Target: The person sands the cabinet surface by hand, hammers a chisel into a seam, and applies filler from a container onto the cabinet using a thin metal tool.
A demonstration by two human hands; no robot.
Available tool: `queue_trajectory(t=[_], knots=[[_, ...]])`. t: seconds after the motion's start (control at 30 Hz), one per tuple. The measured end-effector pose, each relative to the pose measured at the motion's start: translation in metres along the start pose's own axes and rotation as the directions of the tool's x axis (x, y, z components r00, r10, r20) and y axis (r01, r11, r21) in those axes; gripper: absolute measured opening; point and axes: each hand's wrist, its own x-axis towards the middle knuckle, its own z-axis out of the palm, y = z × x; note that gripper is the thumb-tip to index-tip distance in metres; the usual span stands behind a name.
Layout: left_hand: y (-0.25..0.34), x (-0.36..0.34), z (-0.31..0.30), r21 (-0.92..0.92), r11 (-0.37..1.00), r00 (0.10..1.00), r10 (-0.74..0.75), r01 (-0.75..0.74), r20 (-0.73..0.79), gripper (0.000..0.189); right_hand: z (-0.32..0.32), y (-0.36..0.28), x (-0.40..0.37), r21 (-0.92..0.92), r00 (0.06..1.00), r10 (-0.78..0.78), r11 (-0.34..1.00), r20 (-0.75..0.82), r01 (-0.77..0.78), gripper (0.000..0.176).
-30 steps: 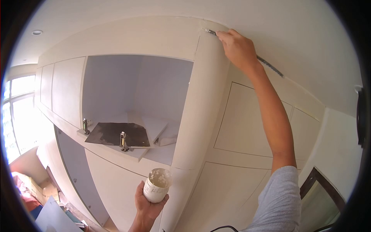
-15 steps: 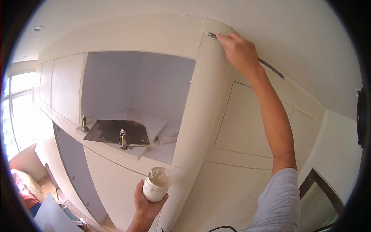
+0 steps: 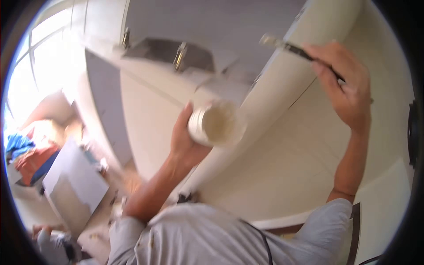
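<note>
My left hand (image 3: 190, 148) is wrapped around a white tub (image 3: 201, 126), its open mouth tilted toward me. Off-white residue coats the tub's inside; how much it holds is blurred. Up at the right, my right hand (image 3: 349, 81) grips a slim dark tool (image 3: 302, 52) with a whitish, smeared tip pointing left. Motion blur hides whether that tip is a brush or a blade. The tool is apart from the tub, in front of the rounded cream column (image 3: 282, 81).
An open cabinet (image 3: 247, 22) has a dark sheet (image 3: 154, 48) and hinges (image 3: 180, 56) at its lower edge. Down left, a board (image 3: 77, 176) leans near piled cloths (image 3: 37, 157). A person (image 3: 57, 245) is at the bottom left.
My view has tipped downward. My right hand has brought the tool away from the column's top at the ceiling. The tub stays in my left hand, its mouth now turned more toward me.
</note>
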Motion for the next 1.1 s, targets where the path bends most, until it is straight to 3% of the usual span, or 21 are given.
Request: queue_trajectory(t=[0.07, 0.1, 0.17, 0.2, 0.27, 0.43, 0.53, 0.57, 0.67, 0.8, 0.97, 1.0, 1.07, 1.1], knots=[[0.009, 0.001, -0.016, -0.005, 0.998, 0.987, -0.057, 0.058, 0.151, 0.053, 0.025, -0.026, -0.011, 0.104, 0.978, -0.189, 0.978, 0.09, 0.18, 0.036], [0.009, 0.002, -0.022, -0.001, 0.998, 0.992, -0.062, 0.062, 0.108, 0.053, 0.031, -0.036, -0.017, 0.139, 0.982, -0.167, 0.978, 0.085, 0.154, 0.036], [0.008, 0.002, -0.032, -0.005, 0.999, 0.985, -0.049, 0.051, 0.167, 0.058, 0.041, -0.055, -0.027, 0.049, 0.951, -0.256, 0.967, 0.174, 0.251, 0.036], [0.008, 0.002, -0.035, -0.003, 0.998, 0.988, -0.057, 0.058, 0.14, 0.058, 0.048, -0.069, -0.031, 0.069, 0.955, -0.241, 0.97, 0.171, 0.232, 0.036], [0.005, 0.0, -0.039, -0.041, 0.999, 0.998, 0.006, -0.004, 0.061, 0.056, 0.068, -0.093, -0.038, -0.149, 0.924, -0.251, 0.942, 0.288, 0.302, 0.028], [0.0, -0.006, -0.043, -0.095, 0.994, 0.998, 0.056, -0.052, 0.041, 0.053, 0.107, -0.1, -0.047, -0.259, 0.91, -0.3, 0.89, 0.285, 0.375, 0.022], [-0.009, -0.013, -0.044, 0.053, 0.987, 0.988, 0.152, -0.154, 0.031, 0.051, 0.119, -0.11, -0.058, -0.337, 0.906, -0.251, 0.867, 0.342, 0.367, 0.02], [-0.012, -0.016, -0.037, 0.131, 0.972, 0.979, 0.201, -0.195, -0.037, 0.051, 0.124, -0.113, -0.061, -0.394, 0.912, -0.206, 0.851, 0.355, 0.346, 0.02], [-0.014, -0.019, -0.034, 0.223, 0.947, 0.959, 0.259, -0.23, -0.112, 0.05, 0.133, -0.112, -0.067, -0.291, 0.873, -0.266, 0.868, 0.41, 0.401, 0.017], [-0.01, -0.019, -0.038, 0.259, 0.942, 0.959, 0.251, -0.212, -0.13, 0.05, 0.141, -0.115, -0.073, -0.22, 0.856, -0.203, 0.915, 0.475, 0.339, 0.015], [-0.018, -0.021, -0.044, 0.281, 0.949, 0.948, 0.215, -0.146, -0.234, 0.05, 0.134, -0.105, -0.07, 0.049, 0.726, -0.287, 0.943, 0.625, 0.33, 0.012], [-0.021, -0.023, -0.046, 0.268, 0.955, 0.944, 0.197, -0.124, -0.265, 0.05, 0.133, -0.106, -0.071, 0.037, 0.726, -0.273, 0.946, 0.631, 0.323, 0.012], [-0.025, -0.024, -0.047, 0.244, 0.961, 0.918, 0.21, -0.13, -0.338, 0.05, 0.13, -0.101, -0.068, 0.104, 0.855, -0.252, 0.967, 0.453, 0.23, 0.013], [-0.023, -0.022, -0.048, 0.211, 0.969, 0.919, 0.198, -0.13, -0.34, 0.05, 0.13, -0.099, -0.067, -0.007, 0.873, -0.203, 0.973, 0.444, 0.23, 0.013]])
